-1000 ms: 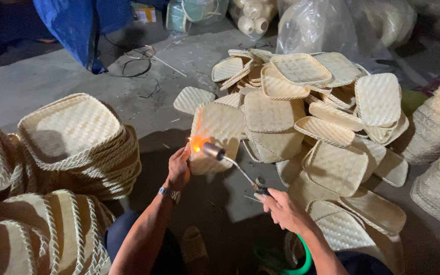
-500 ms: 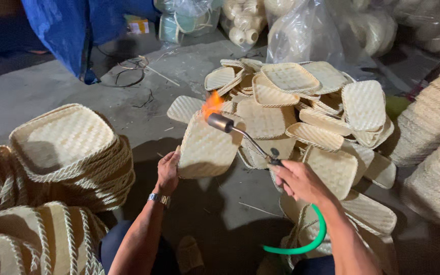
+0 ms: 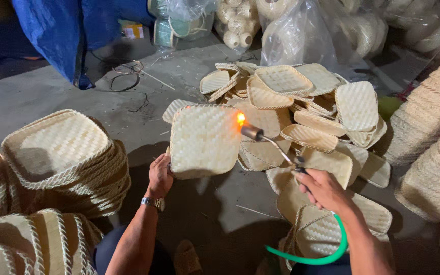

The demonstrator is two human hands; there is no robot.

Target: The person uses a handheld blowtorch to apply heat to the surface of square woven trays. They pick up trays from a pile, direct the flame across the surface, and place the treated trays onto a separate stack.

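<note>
The left hand (image 3: 160, 175) is closed on the lower left corner of one woven tray (image 3: 205, 140), gripping its rim and holding it tilted up off the floor, its woven underside toward the camera. A watch (image 3: 153, 203) sits on that wrist. The right hand (image 3: 323, 189) is wrapped tight around the handle of a gas torch (image 3: 273, 144), whose thin metal tube runs up and left to a nozzle. One small orange flame (image 3: 240, 119) burns at the nozzle, right at the tray's upper right edge; whether it touches the weave is hard to tell from this angle. One green hose (image 3: 315, 256) curves away from below the right wrist.

Behind the held tray lies a loose pile of trays (image 3: 301, 117) on the concrete floor (image 3: 52, 86), roughly twenty of them, though many overlap and an exact count is not possible. To the left stands one neat stack of trays (image 3: 67, 158), nested rim in rim, and a second stack with brown stripes (image 3: 31, 244) lies at the lower left corner. More stacks (image 3: 434, 147) stand at the right edge. At the top are one blue tarpaulin (image 3: 72, 30) and clear plastic bags (image 3: 291, 35) of pale material.
</note>
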